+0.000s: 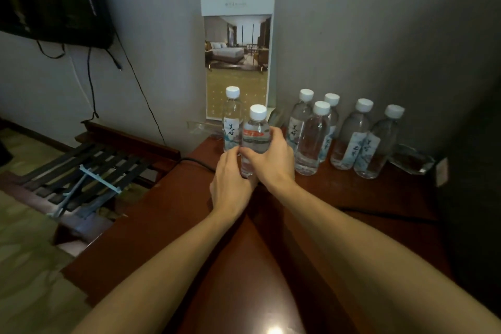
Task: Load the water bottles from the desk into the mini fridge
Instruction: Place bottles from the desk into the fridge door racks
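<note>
Gripping the red-labelled bottle (254, 138) with both hands: left hand (230, 184) curled round its lower part, right hand (272, 164) wrapped round its middle from the right. Held upright at the far-left part of the wooden desk (352, 192), base hidden behind the fingers, just in front of a white-labelled bottle (232, 119). Further right, a cluster of 5 more bottles (311, 141) near the wall. Behind, a propped hotel card (237, 54) with a bedroom photo.

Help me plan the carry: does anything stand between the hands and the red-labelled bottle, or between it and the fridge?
Nothing: the left hand and right hand grip the red-labelled bottle. Another bottle stands close behind it, five bottles to its right. The fridge is out of view.
</note>
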### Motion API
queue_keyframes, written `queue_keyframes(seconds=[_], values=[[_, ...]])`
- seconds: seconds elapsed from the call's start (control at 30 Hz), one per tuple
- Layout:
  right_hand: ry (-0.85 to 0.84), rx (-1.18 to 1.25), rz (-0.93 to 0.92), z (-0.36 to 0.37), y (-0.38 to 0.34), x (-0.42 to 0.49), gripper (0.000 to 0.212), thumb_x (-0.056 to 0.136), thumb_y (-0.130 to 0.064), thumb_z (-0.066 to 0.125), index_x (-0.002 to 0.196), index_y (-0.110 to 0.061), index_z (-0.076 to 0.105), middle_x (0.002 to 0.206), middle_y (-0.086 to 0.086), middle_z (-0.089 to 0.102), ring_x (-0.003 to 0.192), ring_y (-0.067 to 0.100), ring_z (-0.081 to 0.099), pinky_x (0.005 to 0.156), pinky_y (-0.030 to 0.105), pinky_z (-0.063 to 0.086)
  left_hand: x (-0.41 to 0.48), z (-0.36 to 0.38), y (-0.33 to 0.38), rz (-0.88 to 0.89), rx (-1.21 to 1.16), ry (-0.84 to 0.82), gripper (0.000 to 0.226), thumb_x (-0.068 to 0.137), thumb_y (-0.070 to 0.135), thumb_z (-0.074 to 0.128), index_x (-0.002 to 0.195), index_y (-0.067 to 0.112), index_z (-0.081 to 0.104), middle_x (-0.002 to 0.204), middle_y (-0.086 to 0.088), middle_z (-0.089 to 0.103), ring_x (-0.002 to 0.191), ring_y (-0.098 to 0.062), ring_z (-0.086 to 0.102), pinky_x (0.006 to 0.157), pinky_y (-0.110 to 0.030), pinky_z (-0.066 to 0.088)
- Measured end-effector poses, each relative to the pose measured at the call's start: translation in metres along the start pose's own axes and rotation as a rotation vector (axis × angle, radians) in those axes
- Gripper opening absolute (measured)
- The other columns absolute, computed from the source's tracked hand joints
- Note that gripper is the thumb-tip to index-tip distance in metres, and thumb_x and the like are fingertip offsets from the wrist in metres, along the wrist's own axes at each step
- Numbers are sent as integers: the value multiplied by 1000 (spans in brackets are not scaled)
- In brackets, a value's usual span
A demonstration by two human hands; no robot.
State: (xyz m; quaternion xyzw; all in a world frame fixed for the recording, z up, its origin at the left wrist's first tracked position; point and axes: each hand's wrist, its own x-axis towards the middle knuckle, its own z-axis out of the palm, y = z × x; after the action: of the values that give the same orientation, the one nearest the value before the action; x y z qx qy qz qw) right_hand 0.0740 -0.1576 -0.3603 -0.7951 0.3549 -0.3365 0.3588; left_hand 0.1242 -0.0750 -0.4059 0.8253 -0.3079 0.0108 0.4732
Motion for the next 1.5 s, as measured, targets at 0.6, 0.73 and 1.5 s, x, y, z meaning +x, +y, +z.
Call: queue_keyframes(seconds=[0.6, 0.73, 1.5], values=[[310, -155, -175, -180, -73, -186, 65, 69, -73, 71, 121, -38, 57, 109, -10, 75, 104, 17, 72, 86, 45, 60, -158, -85, 133, 306, -240, -67, 58, 71, 44, 69, 124, 32, 50, 115, -1, 73, 105, -31, 69, 79, -45, 55], [444, -186, -213, -236, -78, -221, 67, 72, -72, 72, 127, -37, 57, 112, -11, 75, 106, 16, 72, 88, 44, 59, -198, -87, 178, 431, -313, -86, 56, 65, 61, 64, 114, 36, 51, 105, 5, 73, 97, -26, 71, 77, -46, 57], [1011, -465, -108, -517, -54, -386, 58, 76, -64, 76, 118, -31, 55, 108, -12, 68, 96, 8, 68, 85, 39, 59, -397, -19, 417, 892, -645, -394, 59, 77, 45, 83, 123, 32, 48, 101, 7, 73, 88, -17, 71, 73, -47, 60]])
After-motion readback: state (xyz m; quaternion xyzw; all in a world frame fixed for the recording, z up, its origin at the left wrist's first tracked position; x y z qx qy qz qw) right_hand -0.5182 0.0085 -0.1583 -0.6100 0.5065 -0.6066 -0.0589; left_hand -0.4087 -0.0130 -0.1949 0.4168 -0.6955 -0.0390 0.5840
